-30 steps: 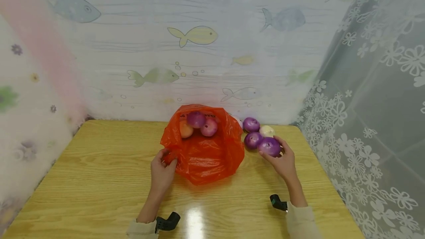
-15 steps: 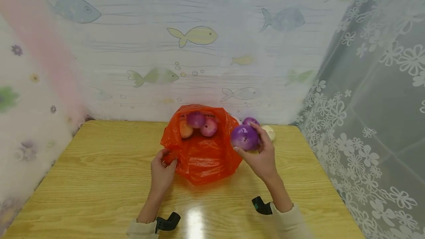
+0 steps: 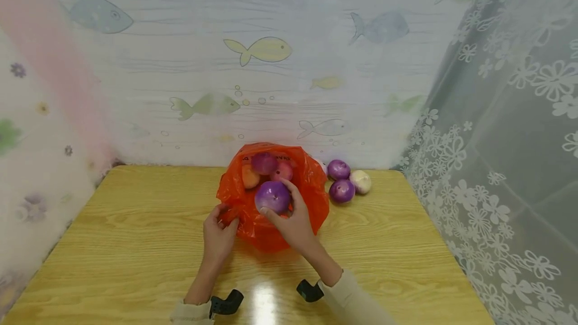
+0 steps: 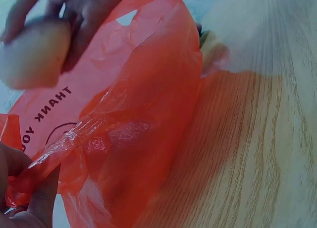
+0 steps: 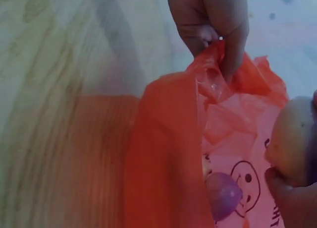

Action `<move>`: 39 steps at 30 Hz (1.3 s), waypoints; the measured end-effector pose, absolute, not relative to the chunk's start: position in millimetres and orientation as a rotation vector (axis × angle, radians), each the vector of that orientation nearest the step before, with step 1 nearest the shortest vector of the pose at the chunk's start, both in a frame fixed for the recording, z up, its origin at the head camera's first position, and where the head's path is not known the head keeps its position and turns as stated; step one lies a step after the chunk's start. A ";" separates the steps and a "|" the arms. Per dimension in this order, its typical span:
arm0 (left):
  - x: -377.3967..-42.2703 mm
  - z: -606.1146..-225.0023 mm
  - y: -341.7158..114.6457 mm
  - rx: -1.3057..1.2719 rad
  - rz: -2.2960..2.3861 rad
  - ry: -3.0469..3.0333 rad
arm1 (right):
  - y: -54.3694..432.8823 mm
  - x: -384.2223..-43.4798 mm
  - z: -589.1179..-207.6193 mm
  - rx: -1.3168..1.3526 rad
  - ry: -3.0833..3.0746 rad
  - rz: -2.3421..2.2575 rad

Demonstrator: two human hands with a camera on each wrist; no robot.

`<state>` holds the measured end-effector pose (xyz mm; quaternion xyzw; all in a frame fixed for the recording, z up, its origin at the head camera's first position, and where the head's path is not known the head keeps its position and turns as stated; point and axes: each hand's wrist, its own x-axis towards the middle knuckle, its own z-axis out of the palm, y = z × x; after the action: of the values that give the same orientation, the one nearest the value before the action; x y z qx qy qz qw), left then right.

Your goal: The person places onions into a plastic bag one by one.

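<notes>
An open red plastic bag printed with dark letters and a smiling face lies on the table. My left hand pinches its left edge near the opening, the film bunched between thumb and fingers. In my right hand is a glossy purple turnip with a pale underside, held over the bag's mouth. The left wrist view shows the turnip's pale side above the printing. Inside the bag are a purple turnip, a pinkish round piece and an orange-toned one.
Right of the bag sit two purple turnips and a pale round one. Another pale piece is partly hidden behind the bag. The wooden table meets a fish-patterned curtain at the back.
My right hand has lifted the purple turnip from the group at the right and carried it left over the bag's opening. My left hand keeps its hold on the bag's edge.
</notes>
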<state>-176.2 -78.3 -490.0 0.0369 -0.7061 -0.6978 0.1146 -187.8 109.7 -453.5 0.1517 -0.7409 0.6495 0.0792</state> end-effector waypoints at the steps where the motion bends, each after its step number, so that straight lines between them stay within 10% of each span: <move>1: -176.1 -489.8 -78.4 0.111 -2.044 -2.074 | 107.1 -192.4 -454.0 0.422 -2.249 1.928; 24: -178.0 -489.2 -85.2 0.118 -2.025 -2.076 | 54.1 -305.2 -450.2 0.419 -2.463 1.228; 39: -177.3 -484.7 -88.0 0.127 -2.008 -2.059 | 45.1 -319.2 -447.4 0.462 -2.484 1.276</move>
<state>-177.3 -88.0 -484.7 0.0437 -0.7090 -0.6915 0.1310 -319.2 45.1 -447.4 0.1612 -0.8669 0.4454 0.1550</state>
